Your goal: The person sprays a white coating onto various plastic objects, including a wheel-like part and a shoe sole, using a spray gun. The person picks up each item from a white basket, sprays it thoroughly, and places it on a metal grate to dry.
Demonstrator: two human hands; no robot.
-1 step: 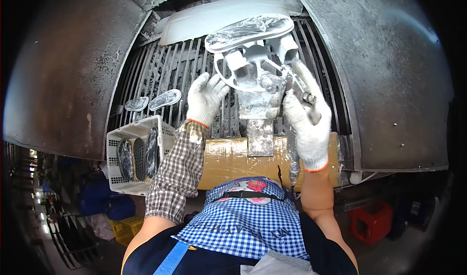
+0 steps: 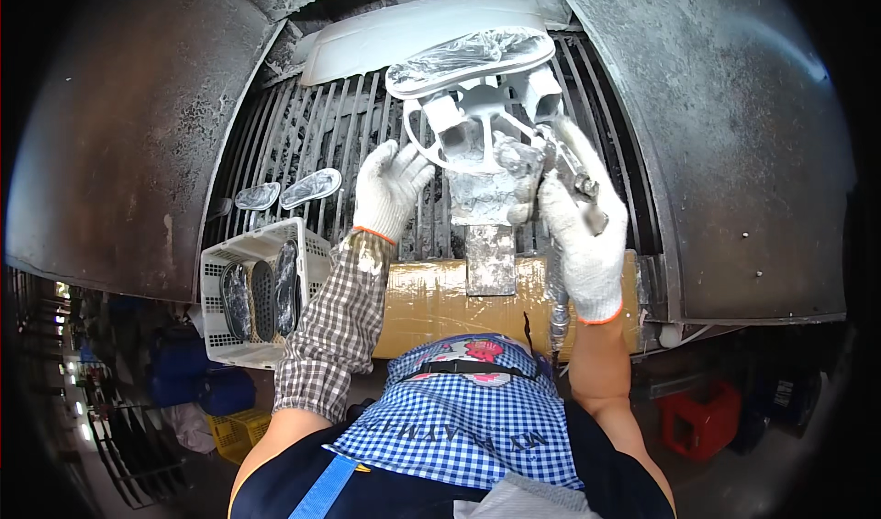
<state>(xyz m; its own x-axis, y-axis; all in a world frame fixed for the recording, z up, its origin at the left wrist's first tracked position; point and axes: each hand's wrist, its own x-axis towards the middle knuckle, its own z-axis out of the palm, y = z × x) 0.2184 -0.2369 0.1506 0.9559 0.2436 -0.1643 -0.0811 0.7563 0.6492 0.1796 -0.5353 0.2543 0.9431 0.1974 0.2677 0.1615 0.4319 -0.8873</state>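
Note:
A large shoe sole (image 2: 473, 60) with a white rim, its inner face under crinkled clear film, rests on top of a white-coated wheel-shaped stand (image 2: 496, 132). My left hand (image 2: 389, 189), in a white knit glove, is beside the stand's left rim with its fingers stretched out. Whether the fingertips touch the rim I cannot tell. In my right hand (image 2: 587, 234), also gloved, is a metal spray gun (image 2: 580, 181), held at the stand's right side below the sole. A hose (image 2: 558, 312) hangs beneath that hand.
A white plastic crate (image 2: 218, 308) at the left holds several dark film-covered soles. Two smaller soles (image 2: 312, 187) lie on the slatted grate (image 2: 275, 143). Dusty metal panels (image 2: 138, 152) flank both sides. A tape-covered brown ledge (image 2: 422, 308) runs along the front.
My right hand and the spray gun have shifted slightly to the right. My left hand has moved very slightly toward the right. The sole stays on the stand.

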